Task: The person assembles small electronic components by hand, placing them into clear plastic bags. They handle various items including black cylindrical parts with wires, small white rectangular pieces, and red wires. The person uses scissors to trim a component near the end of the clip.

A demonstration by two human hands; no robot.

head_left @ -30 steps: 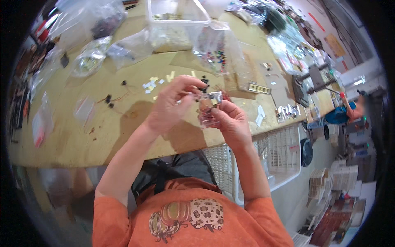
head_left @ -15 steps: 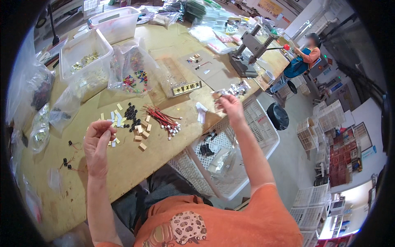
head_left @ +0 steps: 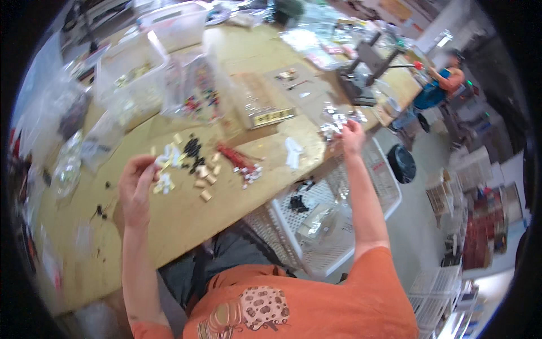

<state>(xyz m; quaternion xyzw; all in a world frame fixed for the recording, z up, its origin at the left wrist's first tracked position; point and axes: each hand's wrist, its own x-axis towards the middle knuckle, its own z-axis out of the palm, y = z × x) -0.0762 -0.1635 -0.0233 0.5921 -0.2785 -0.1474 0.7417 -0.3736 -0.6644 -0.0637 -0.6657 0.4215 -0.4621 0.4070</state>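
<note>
My left hand (head_left: 137, 183) is raised over the table's near left part, thumb and fingertips pressed together; whatever they hold is too small to make out. Beside its fingertips lie small white and yellow strips (head_left: 165, 183), then round black parts (head_left: 193, 148) and tan blocks (head_left: 206, 195). Red wires with white connectors (head_left: 243, 163) lie to their right. My right hand (head_left: 353, 137) reaches to the table's right edge, fingers drawn together at a pile of shiny silvery pieces (head_left: 333, 120). Blur hides what is between those fingers. White paper pieces (head_left: 293, 152) lie nearby.
A hand press (head_left: 361, 76) stands beyond my right hand. Clear bins (head_left: 127, 70) and a bag of coloured parts (head_left: 197, 90) fill the far left. White plastic crates (head_left: 316, 254) sit below the table edge. A person (head_left: 443, 85) is at the far right.
The whole view has shifted, so the table things sit farther right. My right hand has moved right to the silvery pile; the shiny thing in its fingers no longer shows. My left hand stays pinched.
</note>
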